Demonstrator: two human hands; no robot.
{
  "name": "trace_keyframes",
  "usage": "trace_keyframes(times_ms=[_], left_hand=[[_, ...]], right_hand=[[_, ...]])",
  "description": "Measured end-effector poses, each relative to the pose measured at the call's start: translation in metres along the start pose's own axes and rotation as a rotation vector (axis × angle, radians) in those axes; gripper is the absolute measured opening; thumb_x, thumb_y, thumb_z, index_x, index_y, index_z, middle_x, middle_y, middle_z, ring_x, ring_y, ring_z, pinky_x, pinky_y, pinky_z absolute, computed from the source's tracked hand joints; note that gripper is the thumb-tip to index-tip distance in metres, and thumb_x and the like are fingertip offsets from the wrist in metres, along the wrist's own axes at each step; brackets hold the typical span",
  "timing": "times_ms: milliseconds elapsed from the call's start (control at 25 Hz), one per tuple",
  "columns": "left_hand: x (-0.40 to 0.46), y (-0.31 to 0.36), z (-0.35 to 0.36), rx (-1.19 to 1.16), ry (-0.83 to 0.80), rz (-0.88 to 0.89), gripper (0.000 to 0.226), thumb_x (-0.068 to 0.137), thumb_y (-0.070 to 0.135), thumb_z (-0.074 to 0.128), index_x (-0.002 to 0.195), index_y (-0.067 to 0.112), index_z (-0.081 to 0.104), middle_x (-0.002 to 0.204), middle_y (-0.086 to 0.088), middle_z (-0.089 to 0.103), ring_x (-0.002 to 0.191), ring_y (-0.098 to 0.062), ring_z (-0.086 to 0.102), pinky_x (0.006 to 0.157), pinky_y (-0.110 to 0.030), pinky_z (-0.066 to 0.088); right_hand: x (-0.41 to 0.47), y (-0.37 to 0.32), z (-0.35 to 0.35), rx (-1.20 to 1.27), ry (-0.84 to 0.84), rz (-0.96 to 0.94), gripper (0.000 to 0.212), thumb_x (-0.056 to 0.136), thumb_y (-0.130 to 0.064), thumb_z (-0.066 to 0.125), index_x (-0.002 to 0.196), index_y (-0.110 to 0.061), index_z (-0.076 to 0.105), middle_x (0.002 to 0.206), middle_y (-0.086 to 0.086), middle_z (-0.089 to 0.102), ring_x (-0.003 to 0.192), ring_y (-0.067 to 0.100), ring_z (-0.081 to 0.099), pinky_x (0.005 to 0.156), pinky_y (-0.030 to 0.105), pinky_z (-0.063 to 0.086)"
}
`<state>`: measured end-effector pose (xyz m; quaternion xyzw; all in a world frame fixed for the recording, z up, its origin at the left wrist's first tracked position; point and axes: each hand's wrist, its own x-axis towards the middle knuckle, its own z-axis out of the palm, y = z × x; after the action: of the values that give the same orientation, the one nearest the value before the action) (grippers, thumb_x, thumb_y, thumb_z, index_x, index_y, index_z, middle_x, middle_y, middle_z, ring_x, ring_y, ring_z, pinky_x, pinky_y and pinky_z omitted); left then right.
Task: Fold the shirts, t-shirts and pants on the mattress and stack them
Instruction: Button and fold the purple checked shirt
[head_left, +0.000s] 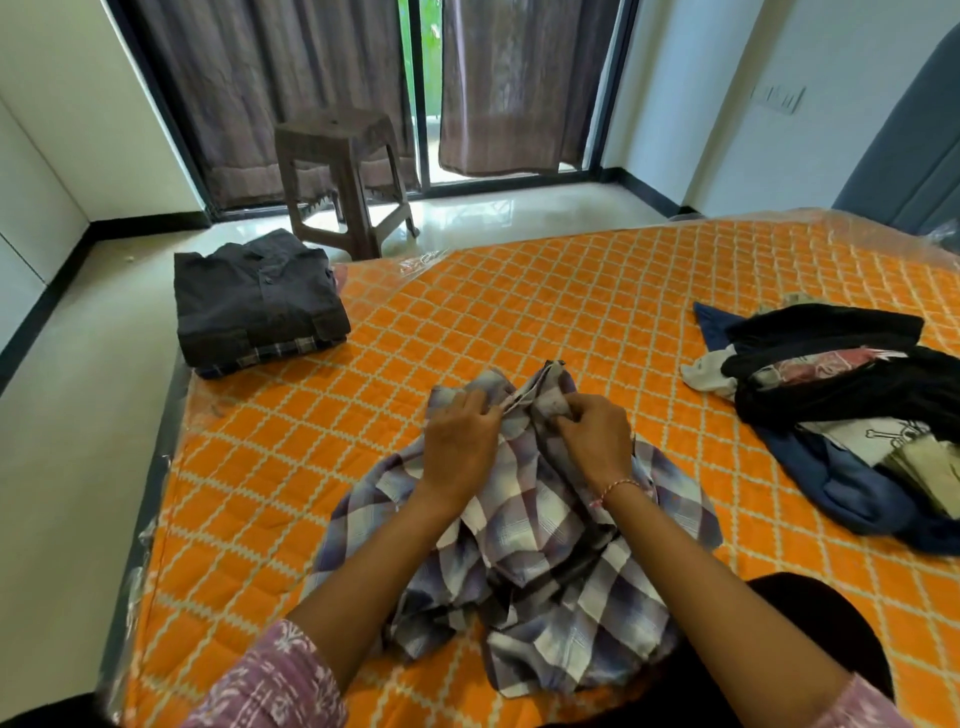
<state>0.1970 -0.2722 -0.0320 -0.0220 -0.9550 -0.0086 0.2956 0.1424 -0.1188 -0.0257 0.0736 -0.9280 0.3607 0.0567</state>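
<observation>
Crumpled on the near part of the orange mattress (597, 291), the plaid shirt (524, 540) lies in front of the person. Left hand (460, 441) and right hand (592, 434) both pinch its collar edge, fingers curled. Folded stack (257, 306) sits at the mattress's far left corner; unfolded clothes pile (852, 410) lies at right

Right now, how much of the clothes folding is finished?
Some is done: a folded stack, dark shirt on top, sits at the mattress's far left corner. In hand: the left hand and right hand pinch the top of a crumpled plaid shirt, not yet folded. Left: an unfolded pile of dark and light clothes on the right.
</observation>
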Motion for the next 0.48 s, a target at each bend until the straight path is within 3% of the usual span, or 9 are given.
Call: trace_keyframes(times_ms=[40, 120, 240, 360, 480], left_hand=[[0.002, 0.0, -0.005, 0.008, 0.052, 0.034, 0.006, 0.076, 0.01, 0.072, 0.071, 0.012, 0.069, 0.069, -0.007, 0.057, 0.057, -0.026, 0.054, 0.046, -0.026, 0.028], [0.006, 0.005, -0.016, -0.004, 0.15, 0.064, 0.016, 0.085, 0.016, 0.06, 0.072, 0.013, 0.069, 0.069, -0.004, 0.059, 0.058, -0.023, 0.054, 0.048, -0.026, 0.029], [0.006, 0.017, -0.027, -0.085, 0.239, 0.071, 0.027, 0.091, 0.02, 0.052, 0.072, 0.013, 0.071, 0.064, 0.0, 0.06, 0.044, -0.017, 0.047, 0.045, -0.02, 0.021], [0.004, 0.023, -0.031, -0.083, 0.251, 0.073, 0.025, 0.091, 0.018, 0.055, 0.071, 0.013, 0.069, 0.065, 0.001, 0.061, 0.038, -0.016, 0.041, 0.043, -0.019, 0.019], [-0.001, 0.026, -0.042, -0.112, 0.292, 0.161, 0.018, 0.081, 0.007, 0.066, 0.064, 0.009, 0.06, 0.067, -0.004, 0.055, 0.048, -0.018, 0.044, 0.048, -0.022, 0.024]], right_hand=[[-0.003, -0.001, -0.007, 0.053, 0.064, 0.011, 0.008, 0.084, -0.012, 0.067, 0.087, -0.008, 0.073, 0.085, 0.014, 0.071, 0.079, 0.031, 0.063, 0.067, 0.038, 0.049], [-0.007, -0.003, -0.019, 0.138, 0.104, 0.018, 0.01, 0.084, -0.014, 0.068, 0.083, -0.005, 0.072, 0.082, 0.014, 0.071, 0.078, 0.031, 0.063, 0.068, 0.042, 0.052], [-0.019, -0.003, -0.025, 0.215, 0.108, -0.008, 0.018, 0.084, -0.014, 0.066, 0.074, 0.001, 0.064, 0.069, 0.016, 0.064, 0.069, 0.034, 0.059, 0.063, 0.048, 0.05], [-0.033, -0.007, -0.029, 0.301, 0.149, 0.026, 0.026, 0.084, -0.013, 0.07, 0.068, 0.003, 0.057, 0.064, 0.016, 0.057, 0.06, 0.029, 0.052, 0.059, 0.038, 0.046], [-0.044, -0.011, -0.037, 0.268, 0.184, 0.07, 0.03, 0.083, -0.012, 0.07, 0.063, 0.006, 0.057, 0.061, 0.018, 0.057, 0.057, 0.028, 0.052, 0.059, 0.038, 0.046]])
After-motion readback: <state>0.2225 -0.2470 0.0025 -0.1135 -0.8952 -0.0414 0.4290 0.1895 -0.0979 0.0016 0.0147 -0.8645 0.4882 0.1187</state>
